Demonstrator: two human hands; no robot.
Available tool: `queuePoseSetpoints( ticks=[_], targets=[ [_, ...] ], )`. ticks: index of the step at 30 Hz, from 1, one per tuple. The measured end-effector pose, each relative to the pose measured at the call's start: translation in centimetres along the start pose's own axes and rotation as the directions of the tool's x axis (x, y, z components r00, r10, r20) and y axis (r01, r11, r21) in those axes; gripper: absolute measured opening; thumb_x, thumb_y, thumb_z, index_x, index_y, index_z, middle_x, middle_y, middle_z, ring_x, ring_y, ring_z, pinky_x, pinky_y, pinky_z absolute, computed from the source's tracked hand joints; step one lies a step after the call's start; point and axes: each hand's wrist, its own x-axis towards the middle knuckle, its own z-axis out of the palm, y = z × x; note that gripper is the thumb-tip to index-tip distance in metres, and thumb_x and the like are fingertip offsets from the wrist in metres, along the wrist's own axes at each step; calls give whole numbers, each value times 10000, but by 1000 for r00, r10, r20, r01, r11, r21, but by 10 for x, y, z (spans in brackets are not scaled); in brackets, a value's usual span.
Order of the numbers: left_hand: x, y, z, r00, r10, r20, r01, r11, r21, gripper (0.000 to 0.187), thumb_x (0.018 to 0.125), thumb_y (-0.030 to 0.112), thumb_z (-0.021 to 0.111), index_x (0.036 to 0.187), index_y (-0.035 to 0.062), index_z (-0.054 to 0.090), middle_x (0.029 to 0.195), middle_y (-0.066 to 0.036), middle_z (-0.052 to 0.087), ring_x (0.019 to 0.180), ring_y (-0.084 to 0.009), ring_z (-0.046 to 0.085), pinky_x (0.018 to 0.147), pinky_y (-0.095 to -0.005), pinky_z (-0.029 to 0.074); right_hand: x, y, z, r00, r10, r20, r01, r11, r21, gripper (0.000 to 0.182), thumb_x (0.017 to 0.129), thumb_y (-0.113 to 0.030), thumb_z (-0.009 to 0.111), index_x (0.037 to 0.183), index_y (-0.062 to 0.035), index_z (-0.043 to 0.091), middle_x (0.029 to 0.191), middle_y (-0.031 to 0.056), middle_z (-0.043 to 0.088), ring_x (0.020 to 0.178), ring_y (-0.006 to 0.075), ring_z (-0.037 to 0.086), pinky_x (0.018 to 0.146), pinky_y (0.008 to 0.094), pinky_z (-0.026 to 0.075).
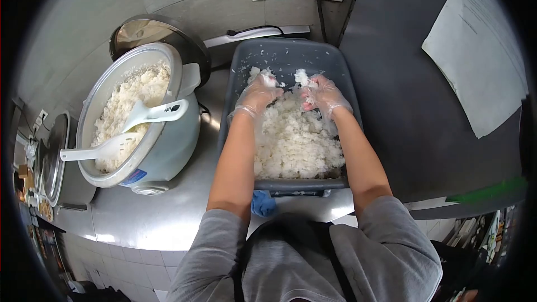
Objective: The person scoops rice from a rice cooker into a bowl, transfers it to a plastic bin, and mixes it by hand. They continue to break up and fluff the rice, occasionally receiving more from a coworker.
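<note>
A grey tub (351,134) holds a broad heap of white rice (296,140). Both my hands are inside it, in clear plastic gloves, near the far end of the heap. My left hand (262,94) is curled round a clump of rice at the tub's left side. Opposite it, my right hand (325,96) has its fingers bent round another clump, with some rice sticking up beyond them. The hands are apart, with a small gap between them. Loose grains cling to the tub's far wall and floor.
Left of the tub stands a large rice cooker (176,145) with rice, a white paddle (154,113) and a slotted spoon (103,149). Its round lid (142,31) leans behind. A blue cloth (263,203) lies at the tub's near edge; a dark panel (391,78) rises at the right.
</note>
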Motion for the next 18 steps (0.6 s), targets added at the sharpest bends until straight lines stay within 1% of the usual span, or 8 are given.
queuePoseSetpoints(
  ticks=[1,4,6,9,11,14,16,18],
  targets=[
    [11,-15,4,999,16,-32,-14,997,74,483,781,280,689,1138,-6,533,1082,-105,606,967,-212,552,867,-324,410,6,9,3,994,-39,-106,42,999,24,464,857,-73,605,1269,-21,399,835,110,587,683,157,583,489,281,510],
    [1,-3,3,993,37,-108,-16,981,195,476,824,309,635,1179,14,519,1087,-151,598,1002,-259,555,900,-316,396,3,5,8,981,-16,-191,-16,986,-166,394,917,-304,530,1217,-51,506,912,147,618,736,205,611,580,352,522],
    [-19,24,-2,984,-28,-174,81,949,304,515,831,345,623,1191,-7,517,1111,-179,591,1031,-275,556,908,-323,397,49,32,-17,998,-23,-50,1,915,-403,442,912,-424,491,1157,-59,537,980,118,600,828,216,596,744,381,489],
    [-4,2,1,979,31,-200,9,980,199,593,821,397,625,1219,-27,508,1167,-217,568,1096,-286,546,903,-344,412,52,32,-22,999,29,-23,-36,926,-377,626,902,-581,347,1215,-67,519,1146,137,559,1029,254,538,947,406,370],
    [-1,4,-4,986,-137,-100,147,983,107,535,803,419,634,1161,26,571,1145,-188,590,1061,-314,567,901,-359,433,64,30,-15,980,199,-31,-200,949,-242,755,889,-655,209,1331,-87,437,1352,139,445,1258,275,392,1042,369,277],
    [-10,27,-12,955,-225,-193,255,957,142,549,733,457,688,1094,48,626,1134,-158,607,1047,-310,581,901,-364,444,79,34,-17,979,124,-163,-203,697,-688,716,896,-633,208,1337,-116,433,1355,103,450,1243,285,413,1036,339,297],
    [-24,46,-22,940,-223,-257,284,931,230,598,684,469,727,1089,40,629,1135,-149,608,1053,-295,581,904,-361,444,99,48,-5,990,91,112,53,491,-870,541,926,-449,343,1297,-78,473,1343,143,454,1170,292,502,1006,361,345],
    [-37,66,-36,943,-232,-237,303,895,327,656,647,465,753,1115,28,610,1140,-148,606,1059,-282,580,910,-359,444,42,2,35,941,56,334,262,502,-824,534,871,-422,504,1295,-98,474,1302,144,490,1160,264,508,976,367,376]
  ],
)
